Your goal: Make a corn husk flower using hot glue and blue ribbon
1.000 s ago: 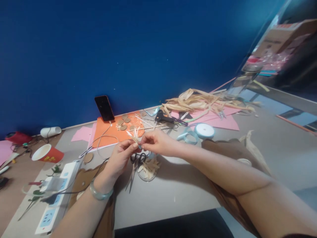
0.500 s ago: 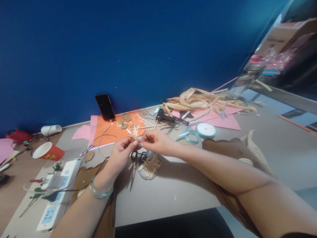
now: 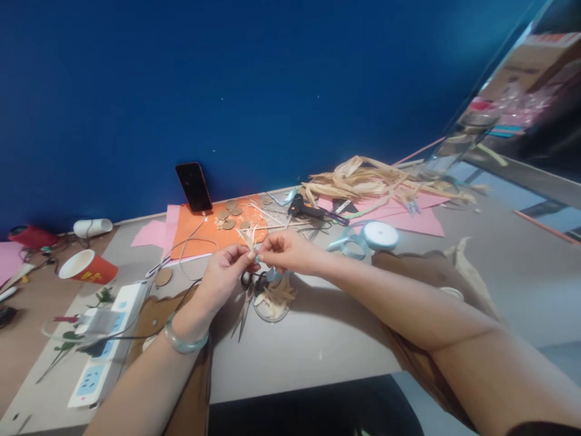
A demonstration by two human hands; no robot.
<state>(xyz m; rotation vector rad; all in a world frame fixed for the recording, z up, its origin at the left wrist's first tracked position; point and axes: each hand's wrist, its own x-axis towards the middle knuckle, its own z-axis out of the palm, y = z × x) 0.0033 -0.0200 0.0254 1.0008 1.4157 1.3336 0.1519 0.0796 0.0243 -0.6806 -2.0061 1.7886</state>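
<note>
Shifted view: two hands (image 3: 221,274) (image 3: 290,250), one pale tuft (image 3: 249,236)

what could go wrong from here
The fanned pale strips in the left hand could slip or splay. Slightly open, black-handled metal scissors lie close by, so a lowered hand might catch the blades. The black rectangular phone leans on the flat blue wall; tugging the thin pale cable at its base could topple it.
</note>
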